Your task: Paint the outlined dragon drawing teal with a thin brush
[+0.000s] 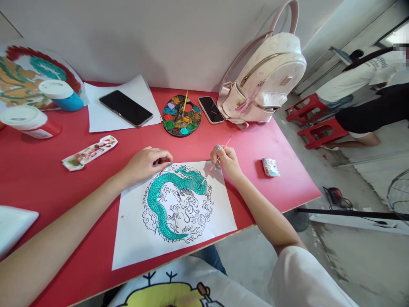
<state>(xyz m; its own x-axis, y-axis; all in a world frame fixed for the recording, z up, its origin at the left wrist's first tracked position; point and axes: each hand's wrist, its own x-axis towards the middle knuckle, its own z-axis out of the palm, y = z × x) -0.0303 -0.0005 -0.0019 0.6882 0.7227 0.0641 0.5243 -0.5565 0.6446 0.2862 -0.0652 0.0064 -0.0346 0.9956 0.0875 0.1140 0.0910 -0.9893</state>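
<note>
My right hand (226, 162) pinches a thin pink paintbrush (209, 171), its tip touching the green body of a dragon drawing on a white sheet of paper (132, 238). Much of the dragon's coiled body (156, 204) is painted green; its head, claws and the clouds around it are black outlines on white. My left hand (148, 164) rests at the sheet's upper edge, fingers loosely bent with a gap to the thumb, and holds nothing. Beyond both hands lies a round paint palette (181, 116) with several colours and a yellow brush (185, 102) lying across it.
A large black phone (125, 107) lies on blank paper (96, 121). A smaller phone (211, 109) sits beside a pale pink backpack (263, 81). Paint jars (30, 121) and a stained paint strip (90, 153) are on the left, a small packet (270, 167) on the right. People sit on red stools (322, 132).
</note>
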